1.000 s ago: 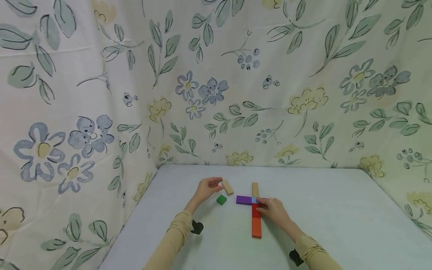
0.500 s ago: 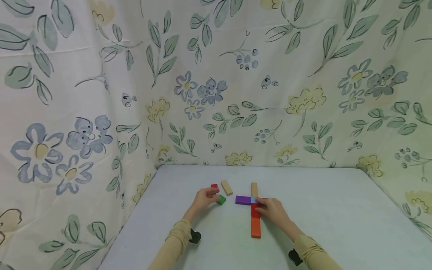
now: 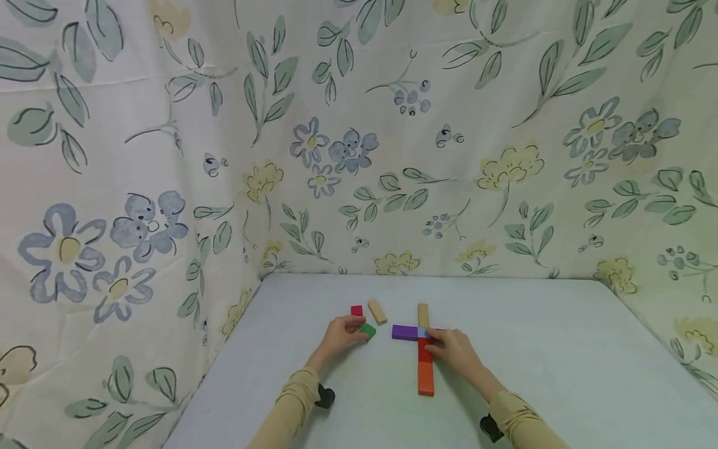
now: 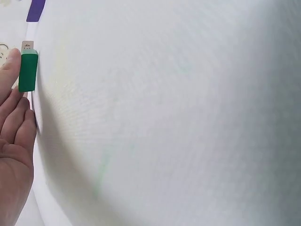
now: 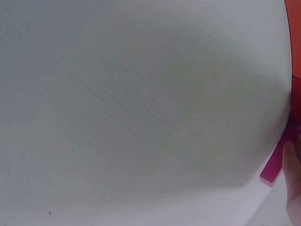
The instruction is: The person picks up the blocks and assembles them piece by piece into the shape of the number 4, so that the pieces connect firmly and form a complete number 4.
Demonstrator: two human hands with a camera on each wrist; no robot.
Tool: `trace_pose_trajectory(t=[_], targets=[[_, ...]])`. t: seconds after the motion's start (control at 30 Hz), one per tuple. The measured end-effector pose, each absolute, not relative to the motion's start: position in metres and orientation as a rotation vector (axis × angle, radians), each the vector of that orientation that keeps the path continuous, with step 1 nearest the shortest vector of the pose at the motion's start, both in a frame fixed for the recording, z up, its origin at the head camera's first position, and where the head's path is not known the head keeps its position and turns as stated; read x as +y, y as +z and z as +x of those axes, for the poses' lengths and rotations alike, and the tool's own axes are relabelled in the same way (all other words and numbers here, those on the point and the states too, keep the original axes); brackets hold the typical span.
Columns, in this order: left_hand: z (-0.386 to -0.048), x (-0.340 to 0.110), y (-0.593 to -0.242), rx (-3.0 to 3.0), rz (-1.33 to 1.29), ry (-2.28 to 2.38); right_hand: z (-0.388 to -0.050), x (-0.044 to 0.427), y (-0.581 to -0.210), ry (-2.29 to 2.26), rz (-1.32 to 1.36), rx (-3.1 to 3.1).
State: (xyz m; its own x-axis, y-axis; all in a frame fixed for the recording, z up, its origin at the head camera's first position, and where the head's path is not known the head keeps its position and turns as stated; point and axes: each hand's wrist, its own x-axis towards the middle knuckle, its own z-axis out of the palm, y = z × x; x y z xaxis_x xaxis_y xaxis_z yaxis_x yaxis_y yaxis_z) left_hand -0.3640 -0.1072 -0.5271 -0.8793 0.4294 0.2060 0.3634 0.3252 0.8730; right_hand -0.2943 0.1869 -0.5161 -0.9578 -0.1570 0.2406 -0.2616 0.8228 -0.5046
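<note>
My left hand [image 3: 339, 335] pinches a small green block [image 3: 368, 331] at the left of the table. In the left wrist view the thumb lies along the green block [image 4: 28, 70], with the fingers below. My right hand [image 3: 455, 349] holds a magenta block [image 5: 275, 165], mostly hidden under it in the head view. Its fingertips lie at the centre of a flat cross of blocks. Around that light blue centre block [image 3: 422, 333] are a purple block [image 3: 404, 332] left, a natural wood block [image 3: 423, 315] behind, and a red block [image 3: 424, 350] in front, followed by an orange block [image 3: 426, 379].
A loose red block [image 3: 356, 310] lies just behind the left hand. Beside it sits a tilted natural wood block [image 3: 378, 312]. The white table [image 3: 561, 349] is backed by a floral curtain [image 3: 392, 237] that also runs along both sides.
My left hand has moved down and towards me from the loose red block to the green block, which its fingers now pinch. The right hand stays in place on the cross.
</note>
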Motion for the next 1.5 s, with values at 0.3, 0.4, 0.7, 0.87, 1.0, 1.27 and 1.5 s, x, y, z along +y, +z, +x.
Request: trace_pose_trajectory(t=[0.3, 0.4, 0.7, 0.87, 1.0, 1.27, 1.5], targets=[[-0.366, -0.100, -0.530, 2.572, 0.614, 1.543, -0.293, 0.186, -0.515, 0.818, 0.322, -2.821], [-0.364, -0.099, -0.527, 2.585, 0.603, 1.537, -0.293, 0.186, -0.515, 0.817, 0.319, -2.826], [-0.360, -0.097, -0.524, 2.602, 0.608, 1.535, -0.293, 0.186, -0.515, 0.830, 0.331, -2.809], [-0.360, -0.097, -0.525, 2.613, 0.603, 1.530, -0.293, 0.186, -0.515, 0.805, 0.353, -2.787], [-0.359, -0.097, -0.525, 2.620, 0.613, 1.523, -0.293, 0.187, -0.515, 0.809, 0.354, -2.792], [-0.359, -0.097, -0.523, 2.641, 0.638, 1.507, -0.293, 0.187, -0.514, 0.851, 0.342, -2.811], [-0.361, -0.093, -0.525, 2.631, 0.623, 1.527, -0.293, 0.186, -0.515, 0.849, 0.337, -2.811]])
